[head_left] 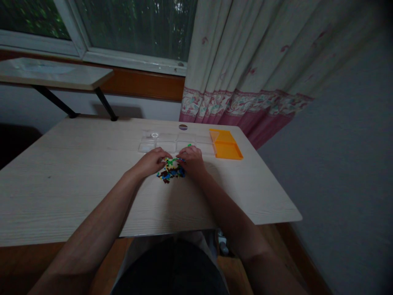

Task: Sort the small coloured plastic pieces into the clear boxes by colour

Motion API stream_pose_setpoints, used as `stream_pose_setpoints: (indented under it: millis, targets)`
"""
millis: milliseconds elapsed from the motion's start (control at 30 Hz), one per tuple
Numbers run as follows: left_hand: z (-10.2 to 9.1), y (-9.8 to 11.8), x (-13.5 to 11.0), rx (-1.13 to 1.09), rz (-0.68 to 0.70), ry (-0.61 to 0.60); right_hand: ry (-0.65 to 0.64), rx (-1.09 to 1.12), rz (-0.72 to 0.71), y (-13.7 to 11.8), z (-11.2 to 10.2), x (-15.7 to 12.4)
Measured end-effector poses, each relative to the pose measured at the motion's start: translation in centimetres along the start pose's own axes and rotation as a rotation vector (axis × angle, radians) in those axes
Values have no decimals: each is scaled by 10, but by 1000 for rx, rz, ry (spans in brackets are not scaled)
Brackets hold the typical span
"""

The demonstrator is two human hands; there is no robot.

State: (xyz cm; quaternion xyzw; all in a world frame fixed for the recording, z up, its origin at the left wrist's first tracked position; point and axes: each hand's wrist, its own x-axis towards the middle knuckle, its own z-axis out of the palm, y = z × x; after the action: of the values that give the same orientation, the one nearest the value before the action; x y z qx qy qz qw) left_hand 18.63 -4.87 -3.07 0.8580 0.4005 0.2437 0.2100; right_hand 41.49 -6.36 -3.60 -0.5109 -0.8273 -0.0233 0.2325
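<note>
On the pale wood-grain table lies a heap of small coloured plastic pieces [170,170], mixed green, yellow, blue, white and dark brown. My left hand [152,162] rests at the heap's left side, thumb and fingers bent and a little apart around its edge. From the right, my right hand [193,160] reaches over the heap with its fingers curled together; its fingertips are among the pieces and what they hold is hidden. Just beyond the hands lies a clear plastic tray [167,139] with compartments. A green piece [189,145] shows past my right fingers.
An open orange plastic case [227,149] lies right of the clear tray. A round dark sticker or disc [183,127] is near the table's back edge. A raised shelf [55,76] on black legs stands back left. Curtains [233,73] hang behind the table [76,176].
</note>
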Motion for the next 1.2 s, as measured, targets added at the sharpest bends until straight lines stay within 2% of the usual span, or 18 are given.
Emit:
stream_pose_setpoints:
  millis: [233,467,667,900,1033,1200]
  targets:
    - [6,0,2,-3,7,-11,-13,-43,-18,-10,2,5]
    - [5,2,1,-28,-6,5,54,-7,-4,-9,4,6]
    - [0,-5,-1,-35,-16,34,196,0,149,3,-1,7]
    - [3,-6,0,-24,17,-7,330,25,365,28,-2,10]
    - [5,-4,0,-5,18,-11,361,29,428,40,4,12]
    - [7,-1,1,17,17,-10,374,-1,422,47,11,12]
